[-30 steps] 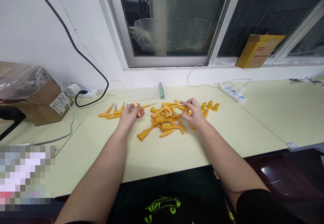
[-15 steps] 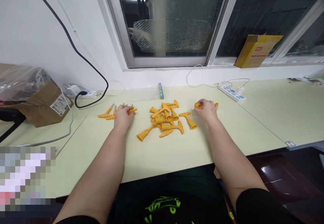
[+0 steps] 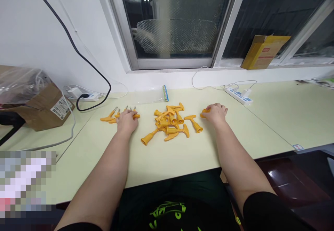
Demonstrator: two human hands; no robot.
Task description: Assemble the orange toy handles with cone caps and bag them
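Observation:
My left hand (image 3: 126, 122) is closed around the yellow T-shaped handle (image 3: 136, 116) of a corkscrew, down at the tabletop. Beside it, several corkscrew handles (image 3: 107, 118) lie in a row, their metal spirals pointing toward the wall. My right hand (image 3: 218, 114) curls over a yellow corkscrew sleeve (image 3: 205, 113) on the right; the fingers hide most of it. Between the hands is a heap of yellow corkscrews (image 3: 167, 122) with their cone-shaped sleeves on. One more corkscrew (image 3: 194, 124) lies apart, between the heap and my right hand.
A clear plastic bag (image 3: 150, 96) with a coloured strip lies against the wall. Power strips stand at the back left and back right (image 3: 238, 95). A cardboard box (image 3: 49, 109) is at the left, near a black cable (image 3: 75, 46). Another carton (image 3: 264, 52) leans at the window.
My left hand has lowered its handle among the row, and more metal spirals show. My right hand has shifted slightly right; a yellow piece formerly visible at its right side is now hidden.

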